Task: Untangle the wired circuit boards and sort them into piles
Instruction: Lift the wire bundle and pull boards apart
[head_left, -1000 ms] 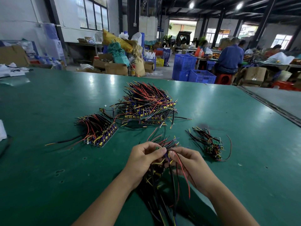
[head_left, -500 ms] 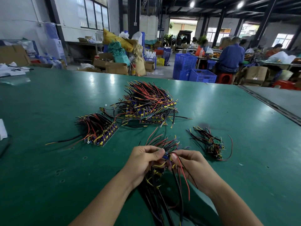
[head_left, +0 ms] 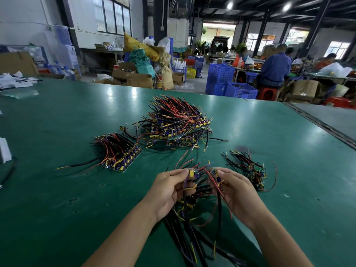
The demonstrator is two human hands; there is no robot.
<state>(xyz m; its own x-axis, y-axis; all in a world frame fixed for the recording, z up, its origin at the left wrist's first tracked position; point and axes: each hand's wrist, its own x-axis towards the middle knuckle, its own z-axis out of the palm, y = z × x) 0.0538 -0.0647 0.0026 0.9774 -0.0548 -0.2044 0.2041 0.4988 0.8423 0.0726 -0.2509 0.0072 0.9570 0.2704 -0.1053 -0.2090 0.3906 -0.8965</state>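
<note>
My left hand (head_left: 169, 191) pinches a small wired circuit board (head_left: 192, 173) at its fingertips. My right hand (head_left: 237, 191) pinches another small board (head_left: 216, 175) a little apart from it. Between and below the hands hangs a tangle of black, red and yellow wires (head_left: 194, 212) that trails toward me over the green table (head_left: 57, 209). A large heap of wired boards (head_left: 179, 124) lies further back. A neat row of boards (head_left: 121, 153) lies to the left, a small loose pile (head_left: 252, 172) to the right of my right hand.
A single board with a wire (head_left: 127, 129) lies between the row and the heap. White paper (head_left: 4, 151) sits at the left table edge. Beyond the far edge stand blue crates (head_left: 231, 83), cardboard boxes and seated people (head_left: 275, 68). A seam (head_left: 327, 130) runs along the right.
My hands have drawn apart, each now pinching its own board, where they were pressed together on the bundle. The hands also rose slightly off the table.
</note>
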